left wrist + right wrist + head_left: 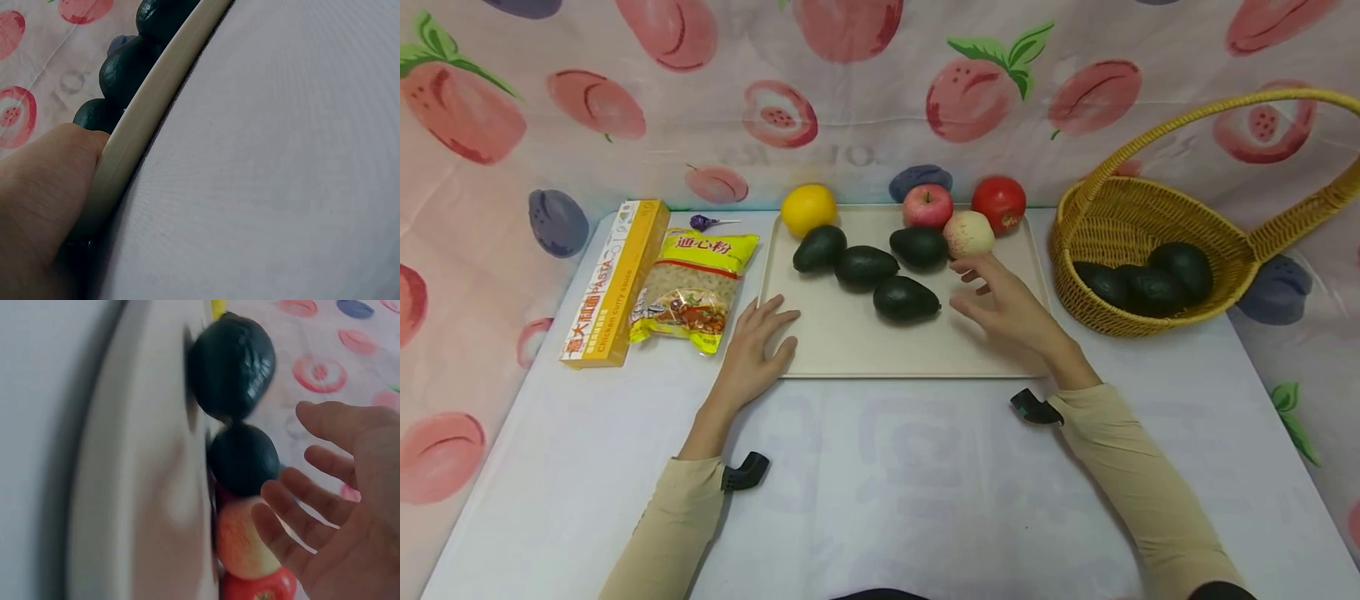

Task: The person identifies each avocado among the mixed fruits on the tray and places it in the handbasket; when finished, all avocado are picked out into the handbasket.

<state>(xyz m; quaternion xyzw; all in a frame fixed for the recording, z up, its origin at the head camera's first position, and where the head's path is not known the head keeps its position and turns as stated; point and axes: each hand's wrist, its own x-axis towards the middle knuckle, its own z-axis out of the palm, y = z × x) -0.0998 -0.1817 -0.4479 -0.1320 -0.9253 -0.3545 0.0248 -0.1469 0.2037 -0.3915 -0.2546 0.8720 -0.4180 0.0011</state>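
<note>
On the cream tray (pixel 842 354) lie several dark green avocados (pixel 906 300), a lemon (pixel 808 210), a pink apple (pixel 928 206), a pale, reddish-speckled round fruit (pixel 969 234) and a red pomegranate-like fruit (pixel 998 204). My right hand (pixel 1000 302) hovers over the tray's right part, fingers loosely bent and holding nothing. It is nearest the pale fruit and the front avocado; in the right wrist view a gap shows between thumb and fingers. At the tray's left edge my left hand (pixel 754 346) rests with spread fingers. Its thumb side lies against the tray rim (pixel 134 125) in the left wrist view.
Right of the tray stands a yellow wicker basket (pixel 1078 312) with a tall handle, holding three avocados (pixel 1180 271). To the left lie a yellow pasta box (pixel 613 287), a bag of macaroni (pixel 696 287) and a purple-wrapped lollipop (pixel 702 222). A fruit-printed cloth hangs behind.
</note>
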